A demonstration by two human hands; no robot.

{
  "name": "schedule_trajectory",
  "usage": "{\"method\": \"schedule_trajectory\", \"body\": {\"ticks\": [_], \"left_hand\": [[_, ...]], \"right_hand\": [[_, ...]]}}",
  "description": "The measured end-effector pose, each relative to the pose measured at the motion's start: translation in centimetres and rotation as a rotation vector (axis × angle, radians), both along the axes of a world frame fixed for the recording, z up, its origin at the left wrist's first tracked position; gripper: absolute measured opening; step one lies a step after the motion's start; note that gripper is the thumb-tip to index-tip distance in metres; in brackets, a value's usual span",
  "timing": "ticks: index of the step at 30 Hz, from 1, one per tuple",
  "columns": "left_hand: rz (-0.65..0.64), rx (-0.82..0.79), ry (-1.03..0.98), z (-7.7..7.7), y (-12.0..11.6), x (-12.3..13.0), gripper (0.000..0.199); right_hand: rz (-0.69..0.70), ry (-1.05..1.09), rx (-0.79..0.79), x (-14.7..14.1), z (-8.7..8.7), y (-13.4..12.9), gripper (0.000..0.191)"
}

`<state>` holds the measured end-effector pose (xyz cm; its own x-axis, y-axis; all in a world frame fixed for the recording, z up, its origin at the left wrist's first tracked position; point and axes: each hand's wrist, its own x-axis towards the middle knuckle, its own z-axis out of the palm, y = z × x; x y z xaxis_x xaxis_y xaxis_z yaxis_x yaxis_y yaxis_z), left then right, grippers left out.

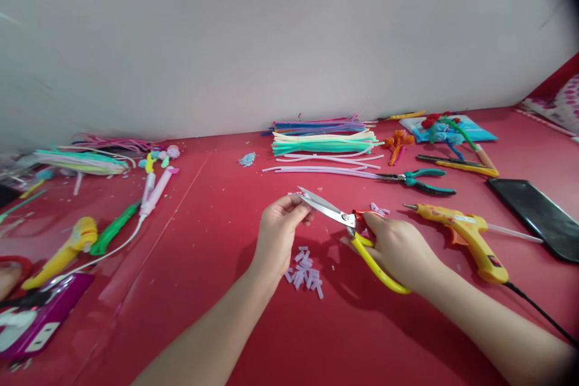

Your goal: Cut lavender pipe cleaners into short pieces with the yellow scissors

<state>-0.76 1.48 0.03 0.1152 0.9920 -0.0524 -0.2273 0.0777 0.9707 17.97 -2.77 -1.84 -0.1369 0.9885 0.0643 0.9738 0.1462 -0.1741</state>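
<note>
My right hand (398,247) is wrapped round the yellow and red handles of a pair of scissors (328,210), whose blades point up and left. At the blade tips, the fingers of my left hand (280,226) are pinched together on a small pale piece, mostly hidden by fingers and blades. Below the hands, a pile of short lilac pieces (305,271) lies on the red table (217,319). A few more lilac pieces (379,210) lie just behind my right hand. Long lilac stems (325,172) stretch across the table beyond the scissors.
Bundled coloured stems (323,143) lie near the pale partition (280,42). To the right are teal pliers (420,181), a yellow glue gun (470,238) and a black phone (538,217). Another glue gun (67,250), a white cable and a purple object (54,319) are at left.
</note>
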Motion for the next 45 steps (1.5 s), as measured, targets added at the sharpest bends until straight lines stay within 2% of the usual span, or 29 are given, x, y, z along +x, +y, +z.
{"method": "schedule_trajectory", "body": {"ticks": [17,34,39,42,45], "left_hand": [[-0.005,0.004,-0.021,0.0,0.0,0.1,0.008],[-0.03,0.025,0.002,0.3,0.1,-0.1,0.012],[-0.02,0.012,-0.003,0.0,0.1,0.1,0.015],[-0.07,-0.01,0.037,-0.1,0.1,0.3,0.015],[-0.172,-0.018,0.113,-0.2,-0.2,0.6,0.017]], "right_hand": [[0.025,0.003,0.038,0.3,-0.2,0.0,0.029],[-0.036,-0.021,0.006,0.4,0.4,0.1,0.035],[-0.125,0.027,0.006,0.2,0.6,0.2,0.034],[-0.143,0.086,-0.023,0.2,0.6,0.5,0.033],[-0.132,0.283,-0.052,0.1,0.8,0.6,0.03]]}}
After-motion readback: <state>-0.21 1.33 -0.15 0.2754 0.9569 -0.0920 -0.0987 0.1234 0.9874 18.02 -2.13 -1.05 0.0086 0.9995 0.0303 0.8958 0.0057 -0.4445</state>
